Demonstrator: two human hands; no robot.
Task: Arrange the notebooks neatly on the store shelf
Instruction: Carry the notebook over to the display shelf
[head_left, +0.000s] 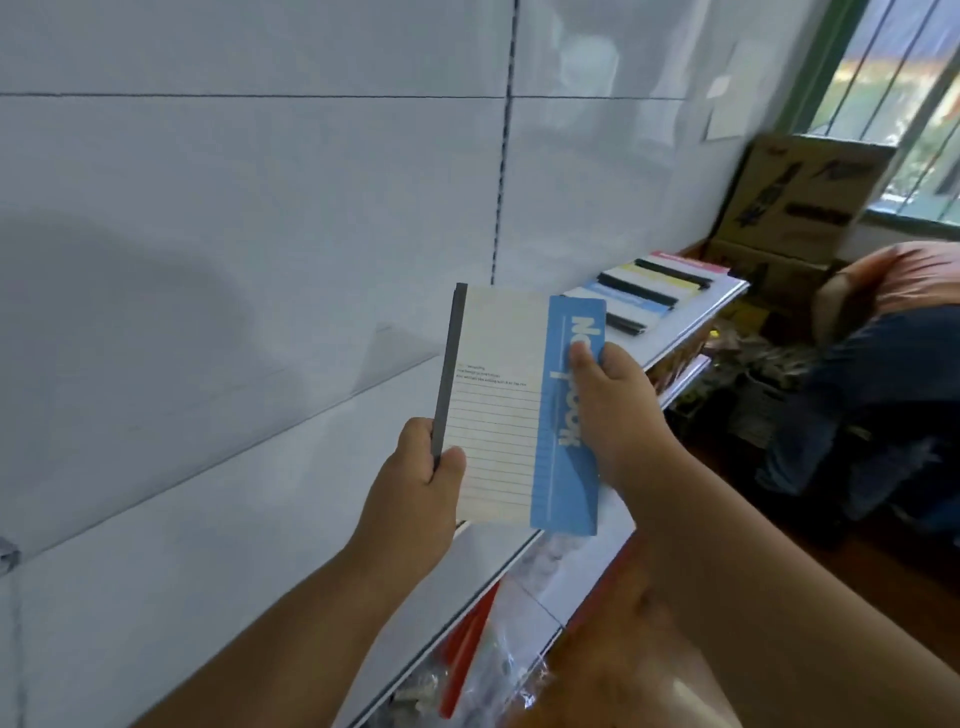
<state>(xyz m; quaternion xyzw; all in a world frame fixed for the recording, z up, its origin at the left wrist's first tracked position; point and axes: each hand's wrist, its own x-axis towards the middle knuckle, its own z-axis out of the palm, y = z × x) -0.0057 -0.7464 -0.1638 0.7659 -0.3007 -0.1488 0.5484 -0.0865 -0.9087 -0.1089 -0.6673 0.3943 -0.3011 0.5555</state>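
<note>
My left hand (423, 470) and right hand (615, 410) pinch a light, bendy notebook (511, 415) by its long edges, shelf (691, 317) at two o'clock.

Both bare forearms reached up toward the notebook (514, 410). The left hand (421, 483) pinched its lower spine edge between thumb and curled fingers (415, 441). The right hand (618, 410) gripped the notebook's blue side, thumb lying across the cover.

Matt paper notebook (511, 415) with dark cloth-like spine, smooth white shelf (691, 322), glossy tiled wall (260, 182), brown cardboard box (800, 192)
</note>
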